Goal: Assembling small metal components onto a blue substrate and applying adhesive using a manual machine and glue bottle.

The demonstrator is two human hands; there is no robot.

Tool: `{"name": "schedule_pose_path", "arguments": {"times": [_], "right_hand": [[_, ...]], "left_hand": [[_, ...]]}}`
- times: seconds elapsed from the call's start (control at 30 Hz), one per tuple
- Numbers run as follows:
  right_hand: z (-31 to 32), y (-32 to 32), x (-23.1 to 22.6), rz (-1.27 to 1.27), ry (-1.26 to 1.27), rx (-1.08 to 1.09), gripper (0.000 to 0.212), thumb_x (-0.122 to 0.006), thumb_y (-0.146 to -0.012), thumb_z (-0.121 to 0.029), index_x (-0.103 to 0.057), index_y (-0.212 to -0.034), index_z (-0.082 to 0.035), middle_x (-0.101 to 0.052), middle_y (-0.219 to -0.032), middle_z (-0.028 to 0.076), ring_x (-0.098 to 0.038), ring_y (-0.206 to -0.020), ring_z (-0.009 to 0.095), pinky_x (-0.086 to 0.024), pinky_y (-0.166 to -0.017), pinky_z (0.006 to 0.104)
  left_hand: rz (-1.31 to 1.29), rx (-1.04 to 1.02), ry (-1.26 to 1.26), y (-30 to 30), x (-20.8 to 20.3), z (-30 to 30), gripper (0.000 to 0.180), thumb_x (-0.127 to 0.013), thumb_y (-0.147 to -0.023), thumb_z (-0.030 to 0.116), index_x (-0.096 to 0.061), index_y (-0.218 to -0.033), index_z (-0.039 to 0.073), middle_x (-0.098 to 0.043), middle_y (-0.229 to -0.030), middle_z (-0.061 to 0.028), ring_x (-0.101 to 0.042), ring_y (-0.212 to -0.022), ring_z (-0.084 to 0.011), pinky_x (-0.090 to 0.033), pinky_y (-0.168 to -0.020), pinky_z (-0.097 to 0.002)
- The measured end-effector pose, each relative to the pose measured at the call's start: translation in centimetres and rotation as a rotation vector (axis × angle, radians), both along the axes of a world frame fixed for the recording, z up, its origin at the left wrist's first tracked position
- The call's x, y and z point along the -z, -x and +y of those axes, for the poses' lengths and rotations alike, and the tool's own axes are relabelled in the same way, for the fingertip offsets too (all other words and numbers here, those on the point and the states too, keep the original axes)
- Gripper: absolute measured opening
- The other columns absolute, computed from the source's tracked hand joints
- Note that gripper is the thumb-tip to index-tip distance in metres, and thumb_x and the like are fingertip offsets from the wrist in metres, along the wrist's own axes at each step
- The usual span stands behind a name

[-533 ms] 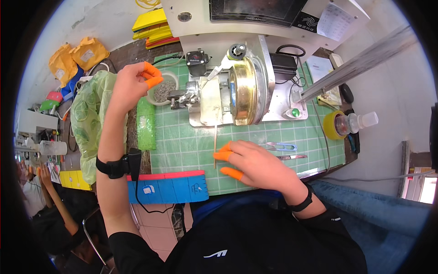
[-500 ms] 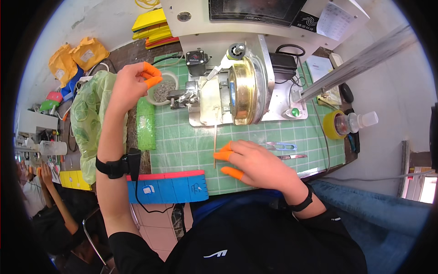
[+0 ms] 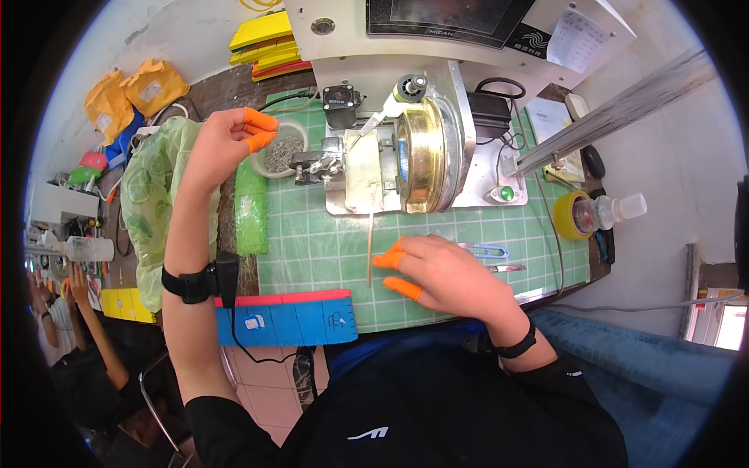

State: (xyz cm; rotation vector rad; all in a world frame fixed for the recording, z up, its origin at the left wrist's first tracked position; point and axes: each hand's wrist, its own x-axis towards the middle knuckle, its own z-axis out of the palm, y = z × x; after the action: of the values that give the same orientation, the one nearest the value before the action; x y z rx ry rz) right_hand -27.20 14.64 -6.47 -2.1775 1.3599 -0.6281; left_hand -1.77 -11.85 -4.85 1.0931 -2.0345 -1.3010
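Note:
My left hand point(image 3: 221, 148), with orange finger cots on its thumb and fingers, hovers beside a white bowl point(image 3: 261, 166) of small grey bits. Its thumb and forefinger are drawn close in a pinch; anything between them is too small to make out. My right hand point(image 3: 452, 274) rests over the green gridded mat point(image 3: 320, 269), orange-tipped fingers apart and holding nothing. Just left of those fingertips, a thin wooden stick point(image 3: 370, 249) extends toward me from the cream-coloured block point(image 3: 361, 175) on the machine. Beside that block stands a brass-coloured wheel point(image 3: 421, 160).
Blue-handled thread snips point(image 3: 489, 251) and a metal blade tool point(image 3: 509, 268) lie beyond my right hand. A blue foam strip point(image 3: 300, 321) lines the near edge. Left are a green packet point(image 3: 250, 210) and plastic bag point(image 3: 148, 210); right, a bottle point(image 3: 616, 207). A co-worker's arm point(image 3: 101, 331) shows far left.
My right hand has drawn slightly to the right, away from the stick, covering more of the snips and blade. My left hand keeps its pinch beside the bowl.

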Motion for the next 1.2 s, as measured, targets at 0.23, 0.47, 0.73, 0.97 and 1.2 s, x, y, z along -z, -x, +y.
{"name": "schedule_pose_path", "arguments": {"times": [0.23,0.47,0.73,0.97,1.2], "right_hand": [[-0.2,-0.3,0.3,-0.016,-0.01,-0.015,0.022,-0.066,-0.091,-0.019,-0.065,-0.108,-0.004,-0.061,-0.091,0.011,-0.064,-0.089,0.03,-0.051,-0.08,0.0421],[-0.4,-0.5,0.4,-0.005,-0.025,-0.031,0.023,-0.066,-0.092,-0.02,-0.065,-0.109,-0.004,-0.061,-0.092,0.011,-0.064,-0.089,0.03,-0.051,-0.081,0.0422],[-0.3,-0.2,0.4,-0.006,-0.013,-0.008,0.023,-0.066,-0.091,-0.019,-0.066,-0.109,-0.004,-0.061,-0.091,0.01,-0.064,-0.089,0.03,-0.052,-0.081,0.0417],[0.0,0.5,1.1,0.014,-0.025,0.028,0.025,-0.069,-0.091,-0.022,-0.067,-0.111,-0.007,-0.063,-0.093,0.01,-0.064,-0.087,0.031,-0.053,-0.077,0.0414],[-0.2,0.0,0.6,0.008,-0.012,0.021,0.025,-0.069,-0.091,-0.022,-0.067,-0.11,-0.007,-0.063,-0.093,0.009,-0.063,-0.087,0.031,-0.052,-0.079,0.041]], "left_hand": [[-0.149,-0.034,0.007,0.1,0.1,0.2,0.015,-0.074,-0.083,0.0,-0.071,-0.096,-0.006,-0.07,-0.079,-0.0061,-0.064,-0.071,-0.0087,-0.051,-0.063,-0.0241],[-0.368,0.119,0.522,0.8,1.7,0.8,0.021,-0.078,-0.076,0.006,-0.071,-0.094,0.0,-0.071,-0.086,-0.0124,-0.067,-0.075,-0.0226,-0.054,-0.07,-0.0334],[-0.63,0.136,0.611,1.9,1.9,1.3,0.014,-0.074,-0.078,0.004,-0.07,-0.091,0.001,-0.069,-0.09,-0.0146,-0.068,-0.086,-0.0311,-0.053,-0.077,-0.0405],[-0.333,0.117,0.53,0.6,0.9,1.3,0.015,-0.069,-0.081,-0.004,-0.07,-0.097,-0.003,-0.07,-0.09,-0.015,-0.068,-0.078,-0.0248,-0.054,-0.07,-0.0325],[-0.419,0.066,0.505,0.9,-0.1,1.6,0.016,-0.068,-0.085,-0.003,-0.071,-0.1,-0.002,-0.069,-0.088,-0.0115,-0.067,-0.077,-0.0185,-0.053,-0.071,-0.0282]]}}
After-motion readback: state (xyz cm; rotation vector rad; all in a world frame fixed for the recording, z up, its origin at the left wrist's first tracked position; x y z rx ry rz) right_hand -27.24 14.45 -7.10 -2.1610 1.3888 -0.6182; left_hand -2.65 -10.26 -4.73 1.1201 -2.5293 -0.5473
